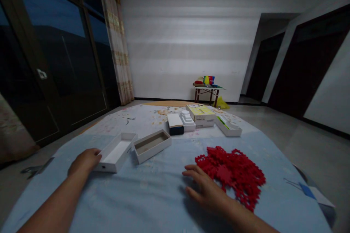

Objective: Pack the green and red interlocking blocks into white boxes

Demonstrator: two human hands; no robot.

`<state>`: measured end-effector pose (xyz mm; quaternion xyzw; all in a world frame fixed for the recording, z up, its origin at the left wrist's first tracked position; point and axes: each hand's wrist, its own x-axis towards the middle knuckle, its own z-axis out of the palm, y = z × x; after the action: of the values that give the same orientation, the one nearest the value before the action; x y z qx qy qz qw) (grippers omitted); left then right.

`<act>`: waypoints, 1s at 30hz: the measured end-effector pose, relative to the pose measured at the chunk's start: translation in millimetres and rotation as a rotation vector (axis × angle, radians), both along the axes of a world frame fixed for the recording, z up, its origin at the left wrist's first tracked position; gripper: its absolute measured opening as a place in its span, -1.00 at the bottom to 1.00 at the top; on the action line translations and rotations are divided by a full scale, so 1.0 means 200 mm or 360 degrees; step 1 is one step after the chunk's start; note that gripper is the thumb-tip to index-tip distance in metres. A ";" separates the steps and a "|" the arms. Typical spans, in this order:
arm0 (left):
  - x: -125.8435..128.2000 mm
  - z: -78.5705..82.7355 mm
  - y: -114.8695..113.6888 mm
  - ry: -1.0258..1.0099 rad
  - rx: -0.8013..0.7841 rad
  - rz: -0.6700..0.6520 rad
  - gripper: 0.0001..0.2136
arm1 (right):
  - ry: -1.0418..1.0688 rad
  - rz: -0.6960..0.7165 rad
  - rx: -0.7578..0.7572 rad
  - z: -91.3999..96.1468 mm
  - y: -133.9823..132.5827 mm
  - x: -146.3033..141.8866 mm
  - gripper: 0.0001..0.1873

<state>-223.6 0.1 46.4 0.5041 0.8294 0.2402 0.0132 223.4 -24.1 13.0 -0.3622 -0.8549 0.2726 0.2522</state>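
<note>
My left hand [84, 161] grips the near left side of a shallow white box [116, 153], which lies open side up on the table. Right of that box, and close to it, a second white box [153, 149] with a grey-brown inside also faces up. My right hand [205, 189] is held over the blue cloth with its fingers apart and nothing in them. Just beyond and to the right of it lies a heap of red pieces with toothed, cut-out edges [232, 174]; they look like flat interlocking pieces, but their exact kind is unclear.
Farther back on the flowered tablecloth [147, 114] stand a yellow-topped carton [201, 114], a white moulded piece [187, 121], a dark box with a pale top [175, 123] and a white tray [229, 127]. Beyond, a small table [209, 87] stands by the wall.
</note>
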 end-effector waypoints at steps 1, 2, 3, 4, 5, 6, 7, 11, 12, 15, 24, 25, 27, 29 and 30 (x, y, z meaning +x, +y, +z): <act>0.01 0.01 -0.03 0.0032 0.0008 0.0027 -0.76 | 0.0014 -0.0006 -0.0008 -0.01 0.00 0.00 -0.58; 0.02 0.02 -0.06 0.0076 0.0023 0.0069 -0.73 | 0.0025 -0.0010 -0.0017 -0.01 0.01 0.00 -0.58; 0.04 0.04 -0.09 0.0124 0.0048 0.0118 -0.68 | 0.0035 -0.0014 -0.0026 -0.02 0.01 0.01 -0.58; 0.06 0.05 -0.13 0.0165 0.0085 0.0160 -0.64 | 0.0047 -0.0020 -0.0034 -0.03 0.02 0.01 -0.58; 0.08 0.07 -0.16 0.0206 0.0136 0.0198 -0.61 | 0.0063 -0.0028 -0.0039 -0.03 0.03 0.02 -0.58; 0.10 0.09 -0.20 0.0253 0.0207 0.0225 -0.59 | 0.0082 -0.0038 -0.0042 -0.04 0.04 0.02 -0.58; 0.12 0.11 -0.24 0.0308 0.0305 0.0248 -0.59 | 0.0107 -0.0048 -0.0043 -0.05 0.04 0.03 -0.59; 0.23 0.21 -0.35 0.0456 0.0804 0.0153 -0.66 | 0.0254 -0.0069 -0.0001 -0.07 0.07 0.04 -0.60; 0.26 0.23 -0.36 0.0427 0.0867 0.0063 -0.67 | 0.0293 -0.0070 0.0020 -0.07 0.07 0.04 -0.60; 0.40 0.27 -0.35 0.0214 0.0898 -0.0212 -0.69 | 0.0404 -0.0101 0.0098 -0.06 0.09 0.06 -0.61; 0.82 0.13 -0.17 -0.0527 0.0390 -0.0857 -0.66 | 0.0551 -0.0456 0.0270 0.04 0.13 0.16 -0.64; 0.86 0.11 -0.15 -0.0569 0.0349 -0.0901 -0.68 | 0.0549 -0.0457 0.0270 0.04 0.13 0.17 -0.63; 0.92 0.07 -0.12 -0.0653 0.0260 -0.0982 -0.71 | 0.0527 -0.0432 0.0270 0.03 0.13 0.18 -0.61; 0.96 0.04 -0.08 -0.0751 0.0154 -0.1048 -0.71 | 0.0491 -0.0382 0.0275 0.02 0.13 0.19 -0.58; 0.97 0.03 -0.06 -0.0816 0.0104 -0.1051 -0.70 | 0.0472 -0.0345 0.0276 0.02 0.13 0.19 -0.58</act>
<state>-29.6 -12.8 52.4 0.6672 0.5850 0.3668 0.2795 261.2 1.6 17.1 -0.3850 -0.7847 0.2195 0.4334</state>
